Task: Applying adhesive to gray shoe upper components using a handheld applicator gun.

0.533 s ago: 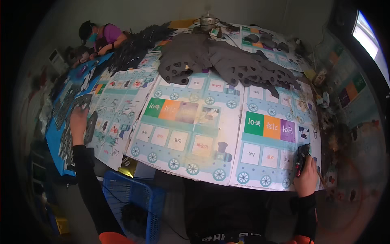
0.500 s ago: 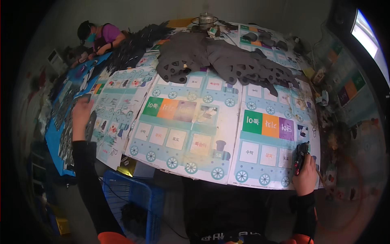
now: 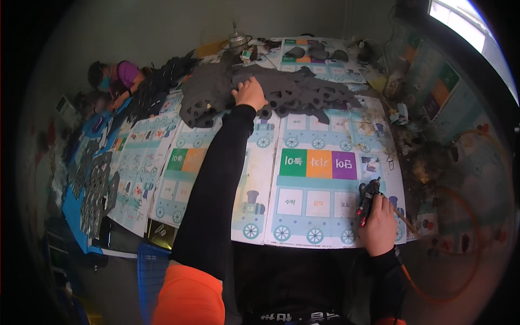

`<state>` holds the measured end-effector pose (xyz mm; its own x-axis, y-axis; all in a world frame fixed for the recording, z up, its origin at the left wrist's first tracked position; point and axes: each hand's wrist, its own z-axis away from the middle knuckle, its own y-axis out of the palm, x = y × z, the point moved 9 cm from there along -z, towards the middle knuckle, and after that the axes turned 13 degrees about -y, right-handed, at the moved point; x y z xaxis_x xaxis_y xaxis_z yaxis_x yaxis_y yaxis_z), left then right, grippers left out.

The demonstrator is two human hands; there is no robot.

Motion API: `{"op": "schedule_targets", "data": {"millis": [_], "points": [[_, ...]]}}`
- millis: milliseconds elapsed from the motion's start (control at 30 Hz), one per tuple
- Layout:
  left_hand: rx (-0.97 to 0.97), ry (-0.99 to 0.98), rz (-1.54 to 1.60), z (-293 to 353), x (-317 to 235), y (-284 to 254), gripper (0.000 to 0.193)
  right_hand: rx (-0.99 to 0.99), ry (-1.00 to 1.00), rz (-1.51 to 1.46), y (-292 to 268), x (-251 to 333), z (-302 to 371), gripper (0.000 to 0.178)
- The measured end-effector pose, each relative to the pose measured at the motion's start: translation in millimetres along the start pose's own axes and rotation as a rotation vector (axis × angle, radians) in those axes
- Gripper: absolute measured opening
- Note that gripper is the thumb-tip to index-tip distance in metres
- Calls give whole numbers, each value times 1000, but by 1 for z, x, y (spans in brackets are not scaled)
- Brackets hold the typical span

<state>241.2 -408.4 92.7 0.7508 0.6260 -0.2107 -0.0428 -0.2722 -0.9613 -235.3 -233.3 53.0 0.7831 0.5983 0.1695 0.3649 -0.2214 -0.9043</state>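
Note:
My left hand (image 3: pixel 250 93) reaches over the board-covered table to a pile of dark grey cut-out sheet pieces (image 3: pixel 292 92). Its fingers are bent and pressed on the top piece, pinching it as far as I can see. Many of the pieces have holes along their edges. My right hand (image 3: pixel 377 227) is near the front right edge of the table. Wrapped in its fingers is a small dark spray gun (image 3: pixel 368 196), with its tip pointing away from me. An orange hose (image 3: pixel 417 290) comes up beside the right wrist.
A co-worker (image 3: pixel 116 78) sits at the far left, beside a blue sheet (image 3: pixel 76 211) bearing grey pieces. Rounded grey pieces (image 3: pixel 317 52) and a metal pot (image 3: pixel 237 39) are at the back. Below the table's left front stands a blue crate (image 3: pixel 149 276). Clutter lines the right edge.
My left hand has swung from the table's left side onto the grey pile. The view has shifted right. My right hand keeps hold of the spray gun near the front edge.

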Motion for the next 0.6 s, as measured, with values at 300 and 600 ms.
{"op": "schedule_targets", "data": {"millis": [300,600], "points": [[-150,545,-23,48,-58,-134,36,14,-24,-59,-11,1,-2,26],[-239,1398,-427,326,-155,-92,19,-94,47,-415,-101,-30,-13,31]]}}
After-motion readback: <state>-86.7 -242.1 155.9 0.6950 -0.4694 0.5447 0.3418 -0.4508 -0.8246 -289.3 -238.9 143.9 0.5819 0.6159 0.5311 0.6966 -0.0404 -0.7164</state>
